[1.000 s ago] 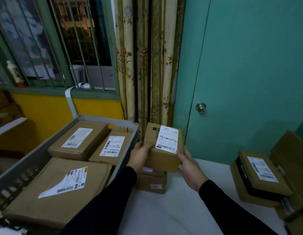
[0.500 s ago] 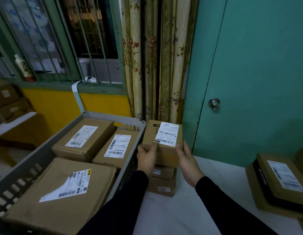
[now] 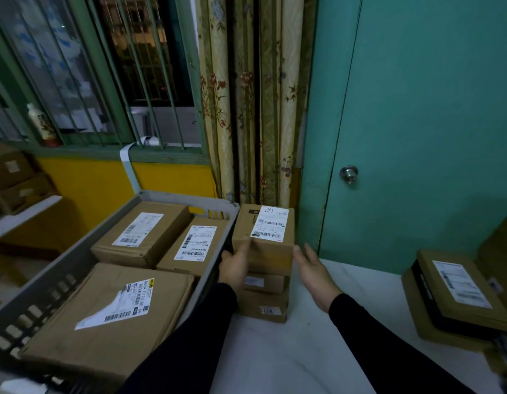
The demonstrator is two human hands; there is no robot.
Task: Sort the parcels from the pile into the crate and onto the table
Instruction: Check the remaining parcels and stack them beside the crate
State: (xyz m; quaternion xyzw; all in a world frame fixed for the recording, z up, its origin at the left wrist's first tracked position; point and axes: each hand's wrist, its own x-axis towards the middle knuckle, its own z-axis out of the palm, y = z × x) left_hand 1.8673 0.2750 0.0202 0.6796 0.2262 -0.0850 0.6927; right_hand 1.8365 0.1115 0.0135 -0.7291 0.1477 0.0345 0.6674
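At our left fingertips (image 3: 245, 245), thumb curled over the near top edge of the small parcel (image 3: 263, 237), we hold it w/ left hand (image 3: 235, 268) only, prob. to steady it on its stack. Right hand (image 3: 312, 270) sits just beside the parcel's right face, fingers spread and relaxed, holding nothing, a slim gap showing, so it looks let go. Parcel sits atop two other boxes (image 3: 263, 297) on the white table (image 3: 303, 351), hard against the grey crate (image 3: 76, 268), label up, likely so it reads at a glance. Crate holds three labelled cartons (image 3: 110, 314), laid flat to pack tight. More parcels (image 3: 457, 297) wait at right, well apart, approx. the pile yet unsorted.
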